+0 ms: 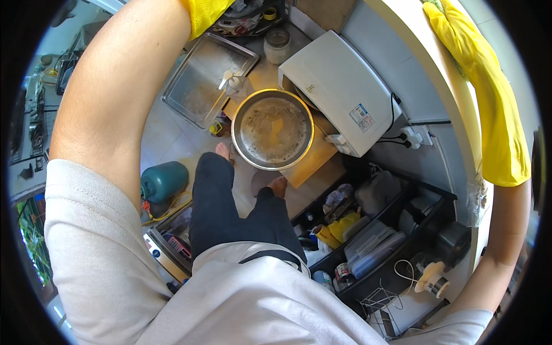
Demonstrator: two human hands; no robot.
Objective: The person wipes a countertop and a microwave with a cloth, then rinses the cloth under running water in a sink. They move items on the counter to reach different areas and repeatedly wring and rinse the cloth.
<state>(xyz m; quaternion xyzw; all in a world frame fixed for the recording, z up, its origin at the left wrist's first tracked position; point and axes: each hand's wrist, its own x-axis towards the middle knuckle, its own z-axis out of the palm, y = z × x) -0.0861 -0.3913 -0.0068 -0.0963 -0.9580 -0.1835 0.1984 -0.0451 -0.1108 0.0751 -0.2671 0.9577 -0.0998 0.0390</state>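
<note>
My right hand [470,56] wears a long yellow rubber glove and lies nearly flat on a pale shelf or cabinet panel [440,64] at the upper right. A green scouring pad [459,67] is under it, its edges showing beside the palm and at the fingertips. Of my left hand [209,16], also gloved in yellow, only the wrist part shows at the top edge; the fingers are cut off. Below, a round metal basin [272,129] of cloudy, foamy water stands near a clear pump bottle [236,85].
A metal tray [194,86], a lidded glass jar [277,46] and a white countertop appliance [345,86] with plugged-in cords surround the basin. Black open bins [388,211] hold plastic containers at lower right. A green gas cylinder [166,181] with a yellow hose stands on the floor.
</note>
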